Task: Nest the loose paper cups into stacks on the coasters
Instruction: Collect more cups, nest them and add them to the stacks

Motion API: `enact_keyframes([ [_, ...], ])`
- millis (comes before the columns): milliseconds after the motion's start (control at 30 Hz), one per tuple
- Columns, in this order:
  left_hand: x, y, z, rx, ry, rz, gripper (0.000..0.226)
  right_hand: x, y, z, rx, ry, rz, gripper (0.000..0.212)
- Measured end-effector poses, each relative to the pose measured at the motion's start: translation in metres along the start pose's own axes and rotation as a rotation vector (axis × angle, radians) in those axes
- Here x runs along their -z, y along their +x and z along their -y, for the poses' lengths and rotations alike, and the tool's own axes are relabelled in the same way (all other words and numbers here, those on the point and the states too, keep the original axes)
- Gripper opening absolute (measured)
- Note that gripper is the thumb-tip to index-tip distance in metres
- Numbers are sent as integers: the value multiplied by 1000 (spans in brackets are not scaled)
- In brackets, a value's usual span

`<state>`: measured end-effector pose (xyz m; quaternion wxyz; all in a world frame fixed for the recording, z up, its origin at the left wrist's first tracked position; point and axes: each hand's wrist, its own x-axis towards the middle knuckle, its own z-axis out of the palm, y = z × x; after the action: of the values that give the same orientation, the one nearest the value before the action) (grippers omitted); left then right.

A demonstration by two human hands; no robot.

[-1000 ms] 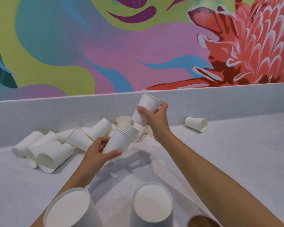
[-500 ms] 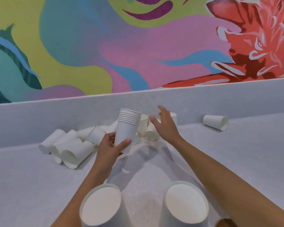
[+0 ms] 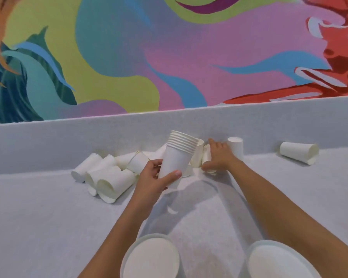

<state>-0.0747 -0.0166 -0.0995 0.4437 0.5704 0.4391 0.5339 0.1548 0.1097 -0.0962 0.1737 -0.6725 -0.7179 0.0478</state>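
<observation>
Nearest: two upended stacks stand done, coasters unseen | left hand grips nested stack aloft | right hand closes on one loose cup | beyond: toppled cups and lone cup remain on counter; roughly midway.
</observation>
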Motion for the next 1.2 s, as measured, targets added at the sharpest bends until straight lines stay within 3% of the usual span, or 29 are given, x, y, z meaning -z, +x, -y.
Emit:
enact_keyframes([
  [100,2,1,3,1,13,-4,59,2,-5,4,24,15,-32,101],
  [267,-1,0,8,26,29,-2,78,23,-26,6,50,79,-114,97],
  [333,-2,-1,10,33,35,3,75,41,-35,7,45,121,-155,99],
  [400,-5,-2,9,42,40,7,67,62,-45,8,29,215,-208,99],
  [500,-7,-3,11,50,55,19,73,89,-56,17,25,455,-281,96],
  [600,-12,-7,9,46,79,38,73,105,-68,29,77,521,-262,93],
  [767,-19,-11,5,40,105,60,77,106,-83,47,143,378,-193,95],
  [933,-18,-19,0,31,90,66,83,104,-91,44,147,405,-143,94],
  [1100,-15,-20,-1,33,81,49,80,95,-95,46,125,465,-157,80],
  [1200,-15,-20,-5,38,65,34,81,91,-99,48,164,511,-172,60],
])
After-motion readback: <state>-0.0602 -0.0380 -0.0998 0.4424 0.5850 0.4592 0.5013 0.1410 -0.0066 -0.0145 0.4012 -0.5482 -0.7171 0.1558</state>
